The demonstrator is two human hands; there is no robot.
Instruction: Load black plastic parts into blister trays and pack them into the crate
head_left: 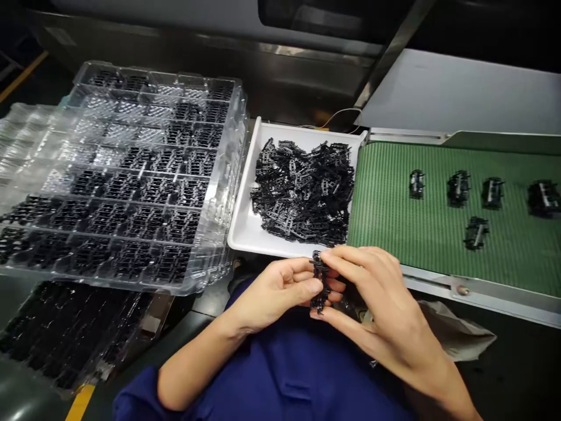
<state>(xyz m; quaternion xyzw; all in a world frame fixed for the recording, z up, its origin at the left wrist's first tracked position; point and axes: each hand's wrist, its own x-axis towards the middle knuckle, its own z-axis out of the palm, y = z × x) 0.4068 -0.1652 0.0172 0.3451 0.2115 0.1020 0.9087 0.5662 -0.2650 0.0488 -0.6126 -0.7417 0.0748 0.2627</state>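
Note:
A small black plastic part (319, 282) is held upright between both hands, just in front of the white bin. My left hand (284, 286) pinches it with the thumb across its near face and the fingers behind. With my right hand (377, 304) I grip the same part by its ends, index finger at the top and thumb at the bottom. The fingers cover some of the part, so its full shape is hidden. Directly beyond the hands, the white bin (243, 228) holds a heap of loose black plastic pieces (307, 187).
To the left, stacked clear plastic trays (201, 234) hold black parts in their compartments. A green conveyor belt (385, 222) runs to the right, carrying several black assemblies (458, 188). Another filled tray (74, 333) sits lower left. Metal machine framing (307, 76) stands behind.

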